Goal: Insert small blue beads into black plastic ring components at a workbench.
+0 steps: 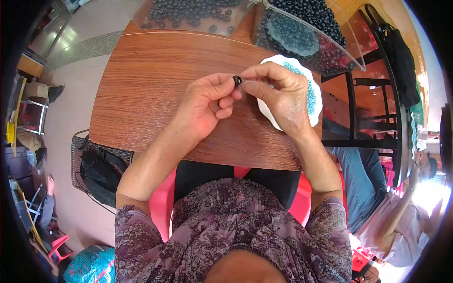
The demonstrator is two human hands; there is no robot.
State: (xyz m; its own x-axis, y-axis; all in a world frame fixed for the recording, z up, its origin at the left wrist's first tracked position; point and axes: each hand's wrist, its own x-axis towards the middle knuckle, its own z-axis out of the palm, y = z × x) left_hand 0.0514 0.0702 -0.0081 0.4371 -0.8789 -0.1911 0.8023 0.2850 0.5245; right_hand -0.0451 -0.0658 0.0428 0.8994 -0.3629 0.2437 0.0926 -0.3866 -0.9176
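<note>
Over the middle of the wooden tabletop point(155, 85), the person's left hand point(207, 101) and right hand point(278, 96) meet, and between them sits one small dark bead point(237, 80), round and glossy, with what looks like a hole facing up. The left fingers point(225, 87) are closed against it from one side, thumb and forefinger pinched tight; the right fingers point(255, 75) are pinched in from the other side, touching the bead or something very fine at it, though whether a thread or needle is there I cannot tell, it is too thin to make out. Judging by how things lie, the work looks to be in its middle: a single bead is being handled while great heaps remain. Just beside and partly under the right hand is a white dish point(311, 111) with a layer of tiny teal beads point(306, 80), grainy like coarse sand. At the far edge of the tabletop lie clear plastic trays: one point(188, 19) holding scattered dark round beads, loosely spread, and another point(330, 52) tilted up, piled deep with more of the same dark beads, dull and pebbly in the mass. The tabletop itself is a reddish wood-grain laminate, smooth and a little shiny. No finished strand shows anywhere, so how much has been completed I cannot say.
</note>
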